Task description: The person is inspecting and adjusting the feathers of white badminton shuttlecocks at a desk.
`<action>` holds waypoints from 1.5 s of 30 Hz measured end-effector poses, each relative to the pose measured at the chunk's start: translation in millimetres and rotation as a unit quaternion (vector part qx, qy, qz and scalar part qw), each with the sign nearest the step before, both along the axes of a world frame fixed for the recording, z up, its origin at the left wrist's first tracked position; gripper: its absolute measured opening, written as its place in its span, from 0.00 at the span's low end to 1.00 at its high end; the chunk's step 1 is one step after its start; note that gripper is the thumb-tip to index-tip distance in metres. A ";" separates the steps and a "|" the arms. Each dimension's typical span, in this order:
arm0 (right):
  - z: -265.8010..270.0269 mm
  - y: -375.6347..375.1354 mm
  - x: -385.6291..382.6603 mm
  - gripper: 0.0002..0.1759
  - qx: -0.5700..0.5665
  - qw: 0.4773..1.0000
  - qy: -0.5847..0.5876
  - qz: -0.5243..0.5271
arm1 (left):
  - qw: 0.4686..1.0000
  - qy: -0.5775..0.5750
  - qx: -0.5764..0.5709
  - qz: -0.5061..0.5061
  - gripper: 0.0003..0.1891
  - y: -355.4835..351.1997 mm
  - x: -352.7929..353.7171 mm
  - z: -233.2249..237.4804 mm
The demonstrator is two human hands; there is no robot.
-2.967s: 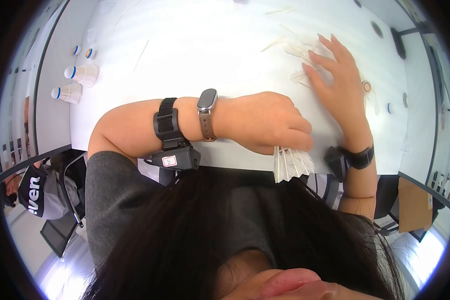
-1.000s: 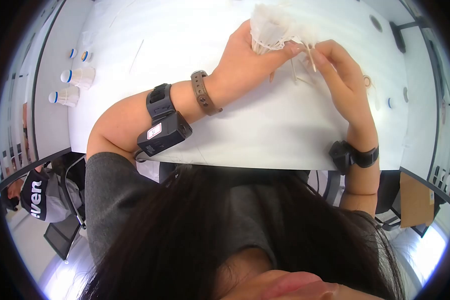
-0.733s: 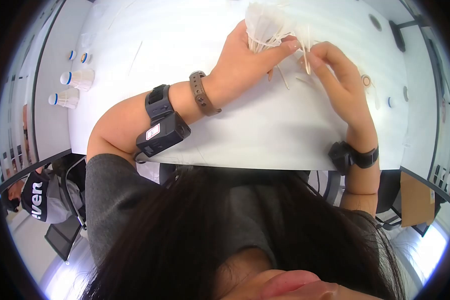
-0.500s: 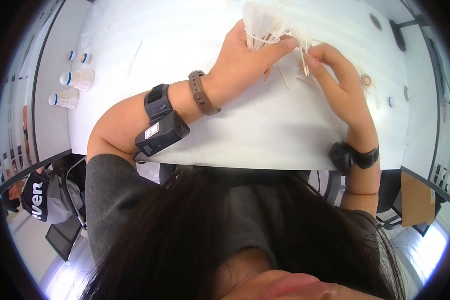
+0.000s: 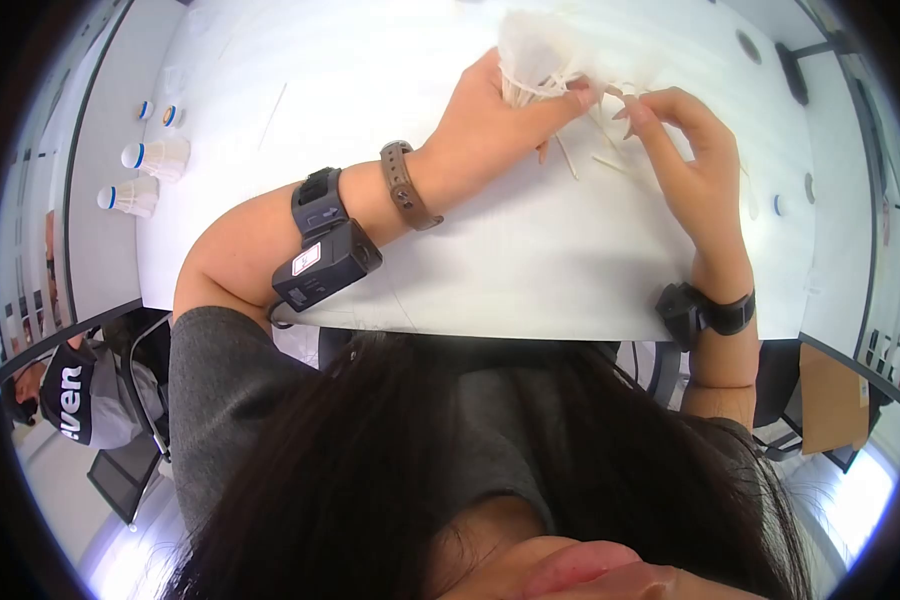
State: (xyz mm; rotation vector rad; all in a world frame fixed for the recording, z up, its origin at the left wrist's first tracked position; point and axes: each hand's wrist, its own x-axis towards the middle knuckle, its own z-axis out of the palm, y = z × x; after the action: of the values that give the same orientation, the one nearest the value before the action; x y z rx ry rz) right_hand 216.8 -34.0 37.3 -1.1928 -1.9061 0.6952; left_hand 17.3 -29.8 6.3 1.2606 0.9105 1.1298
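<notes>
Feather bundle (image 5: 542,62), shaped like a shuttlecock skirt: upper centre of the frame, vanes toward the top edge, enclosed by the left hand (image 5: 482,128). Left grip closed around its quills, thumb along the right side. Right hand (image 5: 688,150) stood just beside it, thumb and forefinger in a narrow pinch at pale ends; blur hid whether that grip had closed on one.

Handling, as judged: the work called for a steady, light left hold, since thin quills would likely snap, and a right pinch low on one shaft, drawn along its length.

Materials: vanes filmy white; shafts slim, stiff-looking. One loose quill (image 5: 567,158) slanted below the left thumb, over the smooth white surface (image 5: 490,270). Left of frame: two cone-shaped shuttlecocks (image 5: 162,156), tips rounded, blue-banded.
</notes>
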 end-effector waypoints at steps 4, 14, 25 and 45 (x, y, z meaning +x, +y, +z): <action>2.9 -2.7 -0.1 0.07 0.018 0.999 0.015 -0.045 | 0.998 0.057 -0.017 -0.031 0.15 -0.9 -0.3 -0.1; -4.9 -2.9 -2.7 0.07 0.035 0.991 0.088 -0.090 | 0.997 0.045 -0.021 -0.055 0.18 -3.7 -1.2 9.6; -5.0 -9.4 -15.2 0.09 -0.124 0.977 0.166 -0.043 | 0.996 0.078 -0.013 -0.035 0.18 -2.0 0.7 5.6; -3.6 1.4 -4.1 0.16 -0.177 0.964 0.181 -0.081 | 0.993 0.089 -0.019 -0.074 0.13 -2.0 -0.9 5.3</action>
State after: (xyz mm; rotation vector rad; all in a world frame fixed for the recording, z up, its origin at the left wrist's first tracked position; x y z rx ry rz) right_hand 212.7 -32.6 33.7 -1.3146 -1.4007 1.1117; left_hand 16.4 -31.8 11.7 1.3902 0.9493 0.8891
